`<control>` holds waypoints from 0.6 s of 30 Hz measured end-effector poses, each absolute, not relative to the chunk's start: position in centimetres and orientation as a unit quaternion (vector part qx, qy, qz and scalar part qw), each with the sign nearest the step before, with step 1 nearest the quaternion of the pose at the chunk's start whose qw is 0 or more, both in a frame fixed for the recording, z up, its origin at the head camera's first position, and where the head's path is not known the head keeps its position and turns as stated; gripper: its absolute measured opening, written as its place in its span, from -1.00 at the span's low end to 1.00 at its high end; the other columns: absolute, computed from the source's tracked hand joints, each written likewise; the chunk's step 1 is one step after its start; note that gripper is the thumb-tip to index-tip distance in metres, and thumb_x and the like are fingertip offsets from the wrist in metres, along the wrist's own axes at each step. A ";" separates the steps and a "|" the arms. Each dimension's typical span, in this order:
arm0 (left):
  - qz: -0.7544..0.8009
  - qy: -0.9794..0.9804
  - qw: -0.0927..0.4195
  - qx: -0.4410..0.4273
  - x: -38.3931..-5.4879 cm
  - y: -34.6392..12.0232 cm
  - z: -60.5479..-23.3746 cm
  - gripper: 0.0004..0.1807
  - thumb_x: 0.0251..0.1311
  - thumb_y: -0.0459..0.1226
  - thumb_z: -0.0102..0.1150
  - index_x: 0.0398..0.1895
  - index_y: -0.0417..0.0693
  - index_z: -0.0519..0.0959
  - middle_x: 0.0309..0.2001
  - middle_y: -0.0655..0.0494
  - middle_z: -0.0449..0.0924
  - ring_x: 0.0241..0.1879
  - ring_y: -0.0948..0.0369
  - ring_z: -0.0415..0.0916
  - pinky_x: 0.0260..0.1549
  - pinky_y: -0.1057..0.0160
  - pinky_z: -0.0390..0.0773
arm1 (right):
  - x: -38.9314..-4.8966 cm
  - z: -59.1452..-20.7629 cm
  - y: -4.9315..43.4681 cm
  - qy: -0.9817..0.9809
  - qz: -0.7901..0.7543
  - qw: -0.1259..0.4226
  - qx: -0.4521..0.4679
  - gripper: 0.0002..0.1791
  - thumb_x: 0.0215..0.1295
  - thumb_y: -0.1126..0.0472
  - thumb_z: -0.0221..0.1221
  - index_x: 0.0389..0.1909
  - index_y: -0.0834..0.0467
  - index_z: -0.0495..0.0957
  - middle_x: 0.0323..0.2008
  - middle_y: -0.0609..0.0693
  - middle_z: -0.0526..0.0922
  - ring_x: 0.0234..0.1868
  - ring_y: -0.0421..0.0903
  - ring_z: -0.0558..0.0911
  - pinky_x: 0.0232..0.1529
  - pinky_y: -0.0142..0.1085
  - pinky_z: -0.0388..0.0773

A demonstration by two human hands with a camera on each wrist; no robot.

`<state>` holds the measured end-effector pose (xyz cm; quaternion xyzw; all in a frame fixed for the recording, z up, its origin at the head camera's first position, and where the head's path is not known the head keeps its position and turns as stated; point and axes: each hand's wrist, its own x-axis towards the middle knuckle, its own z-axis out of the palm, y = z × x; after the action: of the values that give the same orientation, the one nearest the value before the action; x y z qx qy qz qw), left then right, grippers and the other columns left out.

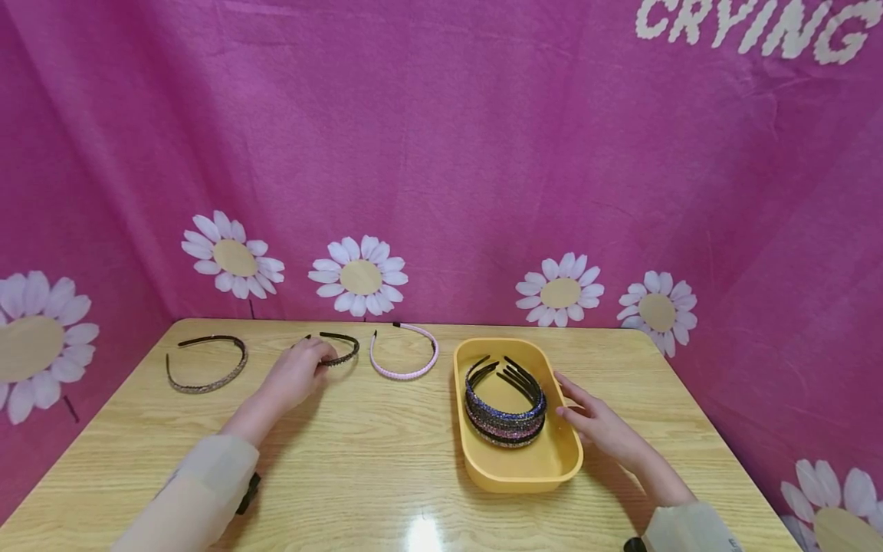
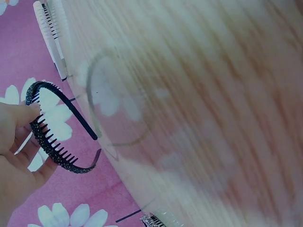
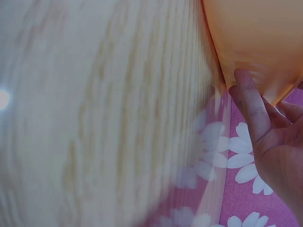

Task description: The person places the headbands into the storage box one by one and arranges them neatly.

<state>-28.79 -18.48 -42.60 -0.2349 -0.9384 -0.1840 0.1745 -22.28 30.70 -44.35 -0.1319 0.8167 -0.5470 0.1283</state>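
My left hand (image 1: 297, 376) grips a dark beaded headband (image 1: 353, 354) at the back of the table, left of centre. In the left wrist view, thumb and fingers pinch the headband (image 2: 45, 144) along its curved, toothed band, with both ends pointing away from the palm. My right hand (image 1: 610, 435) rests its extended fingers against the right side of a yellow plastic tub (image 1: 513, 485). Seen from the right wrist, those fingers (image 3: 255, 111) lie along the tub's outer wall. Inside the tub sit several stacked glittery headbands (image 1: 507, 420), blue, dark and pink.
A pink headband (image 1: 407, 376) lies between the left hand and the tub. Farther left is a brown glittery headband (image 1: 207, 386). The wooden table (image 1: 372, 452) ends at a magenta curtain (image 1: 441, 169) printed with white daisies.
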 end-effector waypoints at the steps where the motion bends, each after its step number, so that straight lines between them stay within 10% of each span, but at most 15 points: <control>1: -0.185 -0.938 0.177 -0.232 -28.7 -18.5 -42.5 -0.74 -0.09 -0.56 0.25 -0.28 -0.19 0.61 -0.27 -0.03 0.59 -0.18 -0.02 0.51 -0.13 -0.05 0.51 | -22.3 -44.4 30.7 0.816 -0.548 0.129 -0.132 -0.28 0.43 0.15 -0.02 0.49 0.11 -0.14 0.44 0.35 -0.13 0.22 0.37 0.33 -0.19 -0.14 0.64; 18: -0.210 -0.927 0.221 -0.218 -27.7 -18.0 -40.3 -0.83 0.01 -0.54 0.23 -0.31 -0.21 0.59 -0.30 -0.02 0.54 -0.23 -0.02 0.49 -0.28 -0.05 0.52 | -22.3 -44.4 30.7 0.814 -0.550 0.132 -0.135 -0.28 0.43 0.15 -0.02 0.49 0.10 -0.14 0.43 0.36 -0.12 0.19 0.34 0.37 -0.19 -0.14 0.64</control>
<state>-27.67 -18.00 -40.32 -0.2181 -0.9270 -0.2104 0.2208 -22.33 30.72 -44.40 -0.1346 0.8138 -0.5496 0.1324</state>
